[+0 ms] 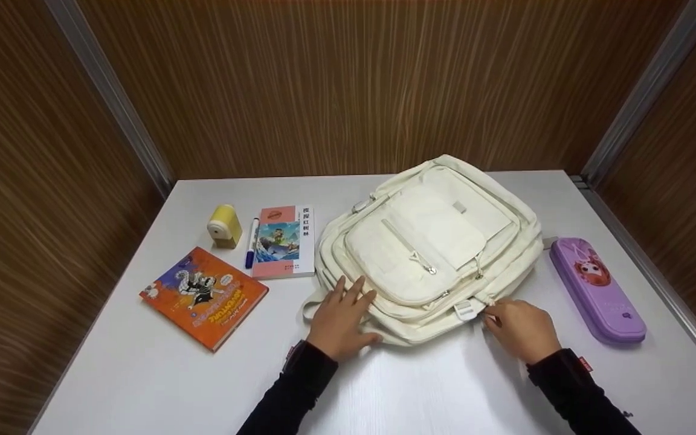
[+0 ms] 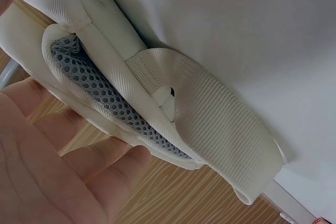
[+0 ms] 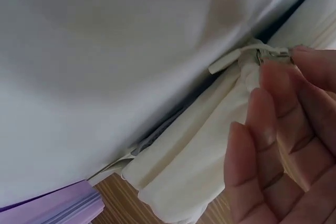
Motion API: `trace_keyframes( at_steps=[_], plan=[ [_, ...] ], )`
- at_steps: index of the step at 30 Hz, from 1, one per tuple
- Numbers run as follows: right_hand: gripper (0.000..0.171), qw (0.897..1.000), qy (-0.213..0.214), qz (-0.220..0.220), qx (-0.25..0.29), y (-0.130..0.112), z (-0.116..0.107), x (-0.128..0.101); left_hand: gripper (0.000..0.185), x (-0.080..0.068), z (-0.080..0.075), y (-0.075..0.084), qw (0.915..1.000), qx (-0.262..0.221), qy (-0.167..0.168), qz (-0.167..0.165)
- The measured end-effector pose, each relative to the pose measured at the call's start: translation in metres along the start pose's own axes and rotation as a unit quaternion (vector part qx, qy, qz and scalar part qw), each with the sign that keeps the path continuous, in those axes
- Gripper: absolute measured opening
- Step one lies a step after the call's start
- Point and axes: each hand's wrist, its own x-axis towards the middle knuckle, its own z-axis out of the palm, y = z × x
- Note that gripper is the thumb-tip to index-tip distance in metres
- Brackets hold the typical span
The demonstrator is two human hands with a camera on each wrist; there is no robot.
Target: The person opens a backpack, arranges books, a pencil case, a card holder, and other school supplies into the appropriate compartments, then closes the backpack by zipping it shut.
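A cream backpack (image 1: 420,241) lies on the table, front side up and turned at an angle. My left hand (image 1: 341,320) rests with spread fingers on its lower left edge. In the left wrist view, the fingers (image 2: 100,156) lie along the padded edge, beside grey mesh (image 2: 100,87) and a wide webbing strap (image 2: 226,124). At the bag's lower right edge, my right hand (image 1: 523,329) pinches a small zipper pull (image 3: 275,54) between thumb and forefinger. A white buckle (image 1: 464,310) sits just left of those fingertips.
Left of the bag are a comic-style book (image 1: 281,241), a marker (image 1: 252,243), a yellow pencil sharpener (image 1: 225,226) and an orange book (image 1: 206,297). A purple pencil case (image 1: 599,293) lies to the right. Wood-grain panels (image 1: 354,90) enclose the table (image 1: 396,393) behind and at the sides.
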Motion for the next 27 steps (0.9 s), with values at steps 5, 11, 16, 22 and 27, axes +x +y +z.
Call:
trace_keyframes(
  at_steps=[5, 11, 16, 22, 27],
  plan=[
    [0.006, 1.0, -0.006, 0.02, 0.004, -0.0008, 0.0046, 0.0015, 0.082, 0.0009, 0.0009, -0.0006, 1.0, 0.003, 0.0, -0.002],
    [0.008, 0.998, -0.048, 0.043, 0.012, 0.0019, 0.0096, 0.0036, 0.08, -0.0002, 0.0016, -0.0003, 1.0, 0.001, 0.006, 0.0],
    [0.02, 0.996, -0.068, 0.056, 0.024, 0.002, 0.0097, 0.0048, 0.08, -0.0016, 0.001, 0.0005, 1.0, 0.001, 0.002, 0.001],
    [0.027, 0.997, -0.054, 0.054, 0.023, 0.0004, 0.0087, 0.0063, 0.083, 0.0003, -0.0037, -0.0008, 0.9999, 0.006, -0.01, 0.001],
    [0.013, 0.997, -0.049, 0.054, 0.022, -0.0011, 0.0086, 0.0047, 0.088, 0.0026, -0.0073, -0.0063, 0.9998, 0.0, -0.02, -0.002]
  ],
)
